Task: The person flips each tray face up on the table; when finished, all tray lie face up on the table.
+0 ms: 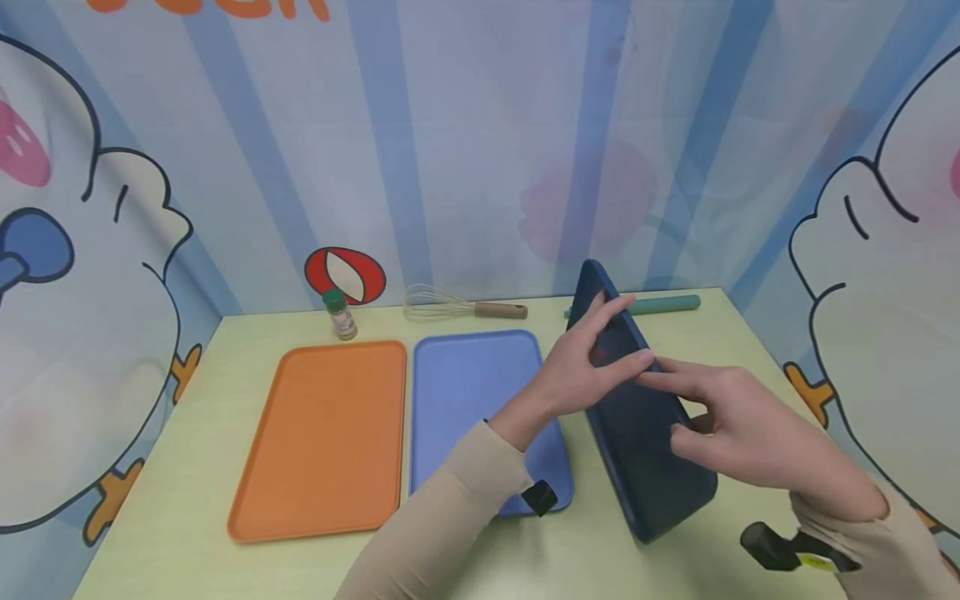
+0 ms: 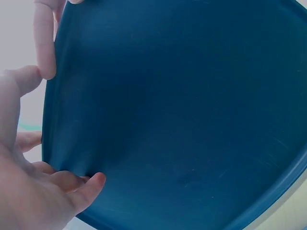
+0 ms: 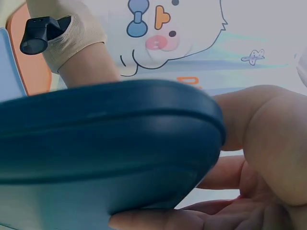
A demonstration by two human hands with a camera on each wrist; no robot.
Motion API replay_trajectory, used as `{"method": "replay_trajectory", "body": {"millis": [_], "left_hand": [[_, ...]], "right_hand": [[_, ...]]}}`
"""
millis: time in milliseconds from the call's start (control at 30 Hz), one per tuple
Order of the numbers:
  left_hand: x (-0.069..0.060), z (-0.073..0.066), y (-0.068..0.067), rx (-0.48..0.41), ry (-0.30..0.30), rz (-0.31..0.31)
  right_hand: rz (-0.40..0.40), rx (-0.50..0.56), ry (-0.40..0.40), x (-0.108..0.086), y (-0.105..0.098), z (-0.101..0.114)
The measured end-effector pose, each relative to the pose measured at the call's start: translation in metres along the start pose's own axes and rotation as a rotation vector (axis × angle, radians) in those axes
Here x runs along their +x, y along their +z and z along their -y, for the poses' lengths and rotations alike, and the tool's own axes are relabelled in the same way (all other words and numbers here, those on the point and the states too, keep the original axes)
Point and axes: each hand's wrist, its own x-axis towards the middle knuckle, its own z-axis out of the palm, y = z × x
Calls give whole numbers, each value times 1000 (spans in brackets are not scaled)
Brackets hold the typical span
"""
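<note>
A dark blue tray (image 1: 637, 433) is tipped up on its side at the right of the table, with both hands at its raised edge. My left hand (image 1: 581, 367) holds the rim, some fingertips against the inner face and the thumb along the edge. In the left wrist view, the left hand (image 2: 33, 191) has fingers bent over the tray's (image 2: 182, 105) border. Lower along that edge my right hand (image 1: 731, 425) grips the tray, its forefinger close to the left thumb. The right wrist view shows the right hand (image 3: 268, 143) around the tray's corner (image 3: 158, 129).
An orange tray (image 1: 326, 442) and a lighter blue tray (image 1: 472, 375) lie side by side on the pale table (image 1: 157, 492). Along the back are a green-capped spice jar (image 1: 341, 317), a whisk (image 1: 465, 307) and a teal stick-like tool (image 1: 667, 304). A printed curtain (image 1: 480, 142) stands behind.
</note>
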Motion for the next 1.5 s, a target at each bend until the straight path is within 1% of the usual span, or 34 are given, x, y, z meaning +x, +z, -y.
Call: {"method": "replay_trajectory", "body": {"millis": [133, 267, 333, 433, 500, 600, 667, 933, 1067, 1167, 1267, 1367, 1500], "left_hand": [[1, 0, 0, -16, 7, 2], [1, 1, 0, -35, 21, 7], [2, 2, 0, -47, 26, 10], [2, 2, 0, -59, 22, 11], [2, 3, 0, -60, 15, 9], [1, 4, -1, -51, 6, 3], [1, 6, -1, -40, 2, -2], [-5, 12, -8, -7, -10, -3], [-10, 19, -13, -6, -3, -10], [-15, 26, -18, -17, 7, -30], [-21, 33, -24, -14, 11, -52], [-28, 43, -29, 7, -11, -63], [-38, 57, -33, 52, -61, -76]], "right_hand": [[3, 12, 15, -1, -2, -2], [-13, 13, 24, -3, -4, -5], [-19, 30, 28, -4, -5, -8], [-28, 90, 25, -4, -8, -14], [-36, 150, 15, -4, -9, -19], [-53, 221, -10, -3, -9, -29], [-57, 265, -12, -3, -9, -35], [-78, 358, 64, -3, -3, -46], [-97, 382, 81, -4, 1, -55], [-118, 403, 92, -5, 4, -62], [-149, 402, 96, -6, 5, -69], [-183, 402, 94, -9, 5, -77], [-215, 441, 72, -11, 5, -86]]}}
